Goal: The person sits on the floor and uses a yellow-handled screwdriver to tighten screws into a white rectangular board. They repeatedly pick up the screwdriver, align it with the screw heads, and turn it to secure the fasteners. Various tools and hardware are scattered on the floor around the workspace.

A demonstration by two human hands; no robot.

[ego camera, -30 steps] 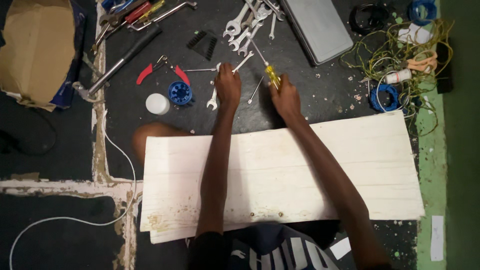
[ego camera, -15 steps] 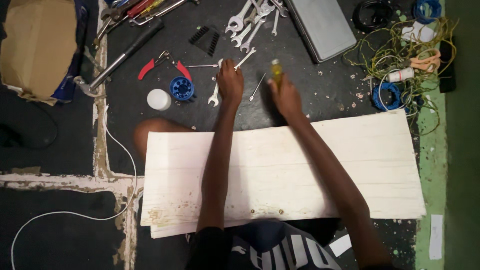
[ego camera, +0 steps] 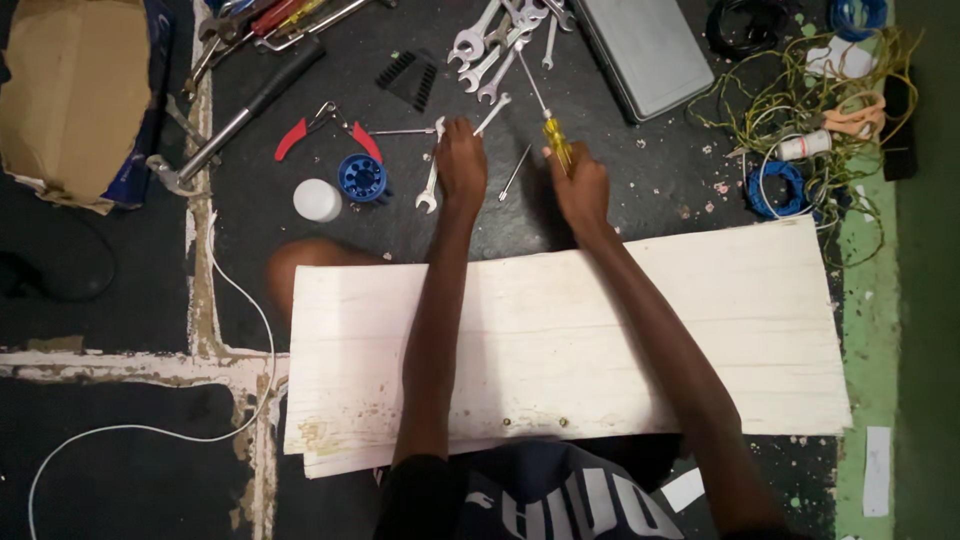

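Two hands reach over a pale, grainy wooden board (ego camera: 620, 340) onto the dark floor (ego camera: 620, 195). The right hand (ego camera: 582, 185) grips one yellow-handled screwdriver (ego camera: 556, 143), now tilted more upright than before. The left hand (ego camera: 461, 160) presses flat on one steel spanner (ego camera: 432, 180), near a blue round spool (ego camera: 361, 177).

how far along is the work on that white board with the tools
Done: the white wooden board lies across the lap, with small screws showing near its closer edge. In hand: the right hand grips a yellow-handled screwdriver; the left hand rests on a silver spanner. Left: neither tool has reached the board.
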